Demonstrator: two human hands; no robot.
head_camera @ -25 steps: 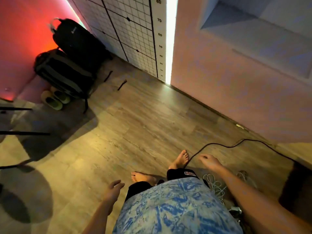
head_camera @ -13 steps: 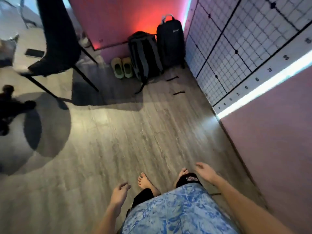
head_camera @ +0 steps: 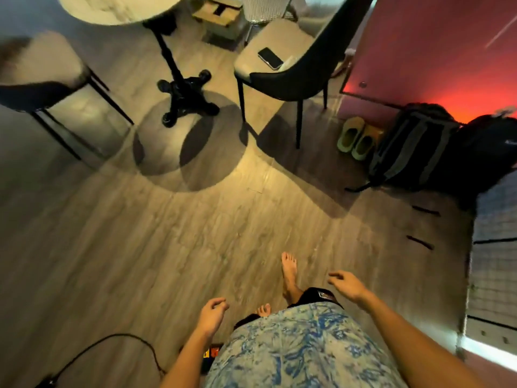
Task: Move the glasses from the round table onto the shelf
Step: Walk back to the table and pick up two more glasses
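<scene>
The round table [head_camera: 84, 12] with a pale marble top shows at the top left, standing on a black pedestal with a four-footed base [head_camera: 187, 99]. Only the near edge of the top is in view, and no glasses can be seen on it. The shelf is out of view. My left hand [head_camera: 211, 315] hangs low at centre with loosely curled fingers, holding nothing. My right hand [head_camera: 345, 284] is a little further forward on the right, fingers apart and empty. Both hands are far from the table.
A dark chair [head_camera: 285, 65] with a phone [head_camera: 270, 57] on its seat stands right of the table. Another chair [head_camera: 36, 79] stands at the left. Green slippers [head_camera: 355, 138] and two backpacks [head_camera: 419, 147] lie by the red wall. A black cable [head_camera: 112, 343] crosses the floor at bottom left.
The view has swung left, from the wall niche past the backpacks to the round table and chairs. Both hands stay empty at my sides, and my feet have stepped.
</scene>
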